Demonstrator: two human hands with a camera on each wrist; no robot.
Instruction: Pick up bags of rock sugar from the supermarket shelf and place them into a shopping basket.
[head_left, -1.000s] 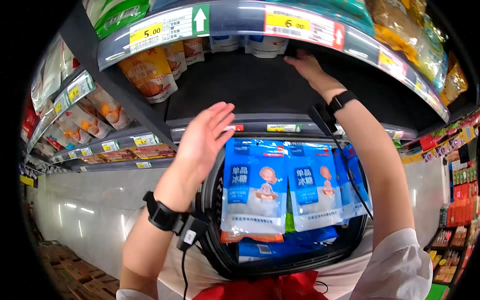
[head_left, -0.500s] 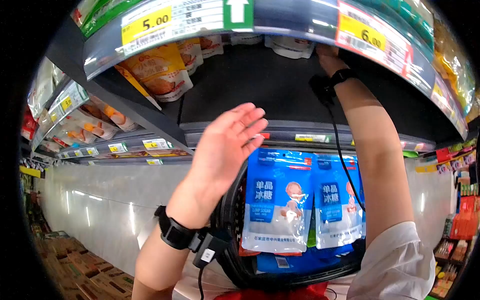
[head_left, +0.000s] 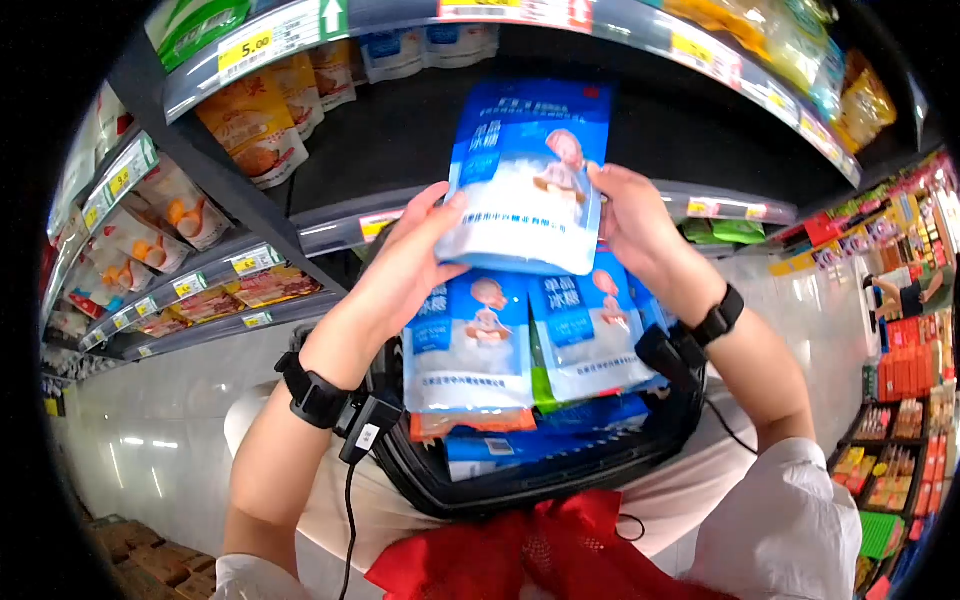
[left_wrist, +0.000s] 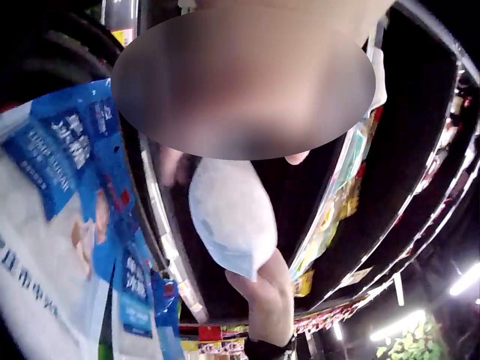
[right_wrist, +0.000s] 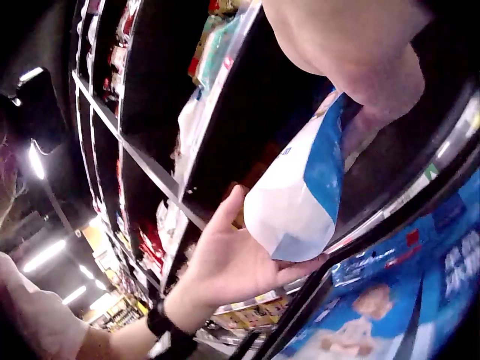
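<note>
A blue and white bag of rock sugar (head_left: 525,185) is held up in front of the shelf, over the basket. My right hand (head_left: 645,220) grips its right edge, thumb on the front face. My left hand (head_left: 400,255) is at the lower left edge, its fingers touching the bag. In the right wrist view, the left hand (right_wrist: 236,262) has its thumb raised and its fingers extended at the bag's base (right_wrist: 292,214). Below, matching rock sugar bags (head_left: 468,345) stand in a black basket (head_left: 440,490) on the lap.
The dark shelf (head_left: 370,165) holds orange-yellow pouches (head_left: 255,130) at left and more blue and white bags (head_left: 460,45) at the back. An upper shelf edge with price tags (head_left: 245,50) overhangs it. Another shelf unit stands at left, with stocked racks (head_left: 905,365) at right.
My right hand has come out from deep in the shelf with a rock sugar bag and now holds it over the basket. The left hand has moved to the bag's left side.
</note>
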